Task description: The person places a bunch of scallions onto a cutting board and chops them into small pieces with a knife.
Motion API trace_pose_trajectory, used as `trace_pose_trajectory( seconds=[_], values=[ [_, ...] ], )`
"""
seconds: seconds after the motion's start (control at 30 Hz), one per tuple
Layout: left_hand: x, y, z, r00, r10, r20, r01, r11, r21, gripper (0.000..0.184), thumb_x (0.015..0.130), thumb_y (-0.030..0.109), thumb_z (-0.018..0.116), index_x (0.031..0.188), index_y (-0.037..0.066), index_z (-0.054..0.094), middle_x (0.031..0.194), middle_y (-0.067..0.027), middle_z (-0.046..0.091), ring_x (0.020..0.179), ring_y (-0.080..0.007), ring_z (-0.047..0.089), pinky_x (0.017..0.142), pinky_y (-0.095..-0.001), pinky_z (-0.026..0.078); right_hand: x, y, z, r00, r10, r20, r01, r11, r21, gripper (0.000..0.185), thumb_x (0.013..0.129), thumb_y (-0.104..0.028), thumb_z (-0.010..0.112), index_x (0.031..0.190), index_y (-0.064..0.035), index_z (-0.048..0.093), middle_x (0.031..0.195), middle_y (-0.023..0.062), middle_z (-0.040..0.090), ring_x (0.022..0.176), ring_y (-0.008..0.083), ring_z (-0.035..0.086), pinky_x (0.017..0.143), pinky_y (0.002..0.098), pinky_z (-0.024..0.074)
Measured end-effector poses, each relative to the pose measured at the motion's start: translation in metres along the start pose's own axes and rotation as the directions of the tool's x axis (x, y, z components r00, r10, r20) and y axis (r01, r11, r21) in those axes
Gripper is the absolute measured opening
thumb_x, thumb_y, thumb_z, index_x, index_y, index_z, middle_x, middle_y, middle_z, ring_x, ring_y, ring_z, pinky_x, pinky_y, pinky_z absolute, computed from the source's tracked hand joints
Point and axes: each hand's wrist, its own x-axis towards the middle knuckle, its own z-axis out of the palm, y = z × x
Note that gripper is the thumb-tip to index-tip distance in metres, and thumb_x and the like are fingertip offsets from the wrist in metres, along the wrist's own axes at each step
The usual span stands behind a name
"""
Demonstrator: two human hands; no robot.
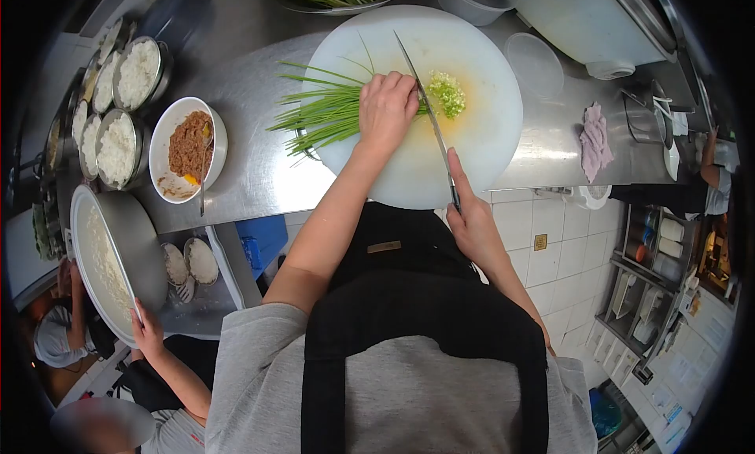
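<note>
My left hand (385, 114) is closed over a bunch of thin green onions (334, 108), pressing it onto the round white cutting board (491, 100). The green ends stick out past the board's left edge. In my right hand (474, 224) is the handle of a long kitchen knife (431, 112), its blade pointing away from me, right beside my left fingertips. A small heap of chopped green onion (447, 94), pale green and white, lies just right of the blade. Part of the bunch is hidden under my left hand.
Left of the board stands a white bowl (221, 143) of brown minced filling with a spoon. Metal bowls of rice (118, 149) line the far left. A co-worker's hand (147, 328) holds a large metal pot (145, 242). At right are a plastic lid (535, 65) and pink cloth (595, 142).
</note>
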Motion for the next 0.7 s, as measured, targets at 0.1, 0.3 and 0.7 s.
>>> trace_pose_trajectory(
  seconds=[0.1, 0.3, 0.7],
  values=[
    [0.000, -0.001, 0.002, 1.000, 0.000, -0.019, 0.000, 1.000, -0.013, 0.011, 0.078, 0.012, 0.068, 0.088, 0.011, 0.064, 0.086, -0.0036, 0.059, 0.088, -0.0262, 0.055, 0.080, -0.0394, 0.042, 0.016, 0.004, 0.003, 0.999, 0.037, 0.018, -0.037, 0.999, -0.016, 0.086, 0.081, 0.010, 0.046, 0.156, -0.0165, 0.015, 0.098, 0.0334, 0.062, 0.091, 0.0480, 0.061, 0.086, 0.0483, 0.0458],
    [0.000, -0.001, 0.000, 1.000, 0.001, 0.012, -0.001, 1.000, 0.009, 0.012, 0.078, 0.011, 0.068, 0.089, 0.011, 0.064, 0.087, -0.0041, 0.060, 0.089, -0.0267, 0.056, 0.080, -0.0397, 0.043, 0.012, -0.006, -0.005, 0.999, 0.024, 0.027, -0.023, 0.999, -0.041, 0.086, 0.080, 0.010, 0.045, 0.156, -0.0160, 0.014, 0.098, 0.0332, 0.062, 0.091, 0.0485, 0.061, 0.086, 0.0490, 0.0453],
    [-0.001, 0.000, -0.003, 1.000, 0.021, -0.014, -0.021, 0.999, -0.025, 0.010, 0.080, 0.009, 0.066, 0.088, 0.006, 0.061, 0.087, -0.0075, 0.061, 0.085, -0.0298, 0.056, 0.077, -0.0412, 0.043, 0.016, -0.004, 0.004, 1.000, -0.024, -0.020, 0.023, 0.999, -0.036, 0.087, 0.079, 0.010, 0.045, 0.156, -0.0160, 0.015, 0.086, 0.0320, 0.061, 0.082, 0.0478, 0.060, 0.081, 0.0500, 0.0454]
  ],
)
